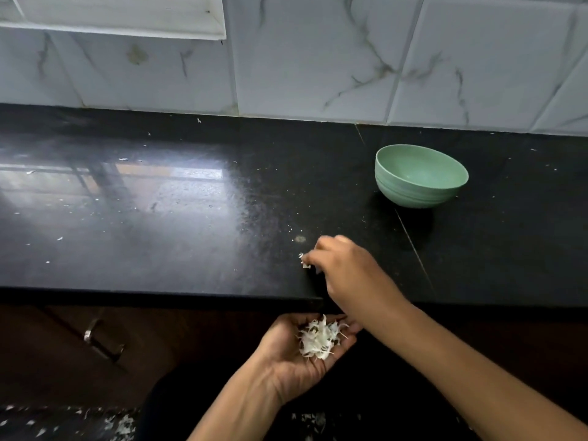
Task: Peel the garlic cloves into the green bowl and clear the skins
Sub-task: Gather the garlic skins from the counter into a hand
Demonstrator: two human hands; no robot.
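The right hand (340, 268) rests on the black surface (191, 224) near its front edge, fingertips pinching a small white skin scrap (304, 261). Just below that edge, the left hand (294, 358) lies palm up and loosely cupped, carrying a pile of garlic skins (319, 340). The green bowl (420, 189) stands upright farther back to the right, well apart from both hands; its contents cannot be told. Stray skin flecks (59, 238) dot the surface.
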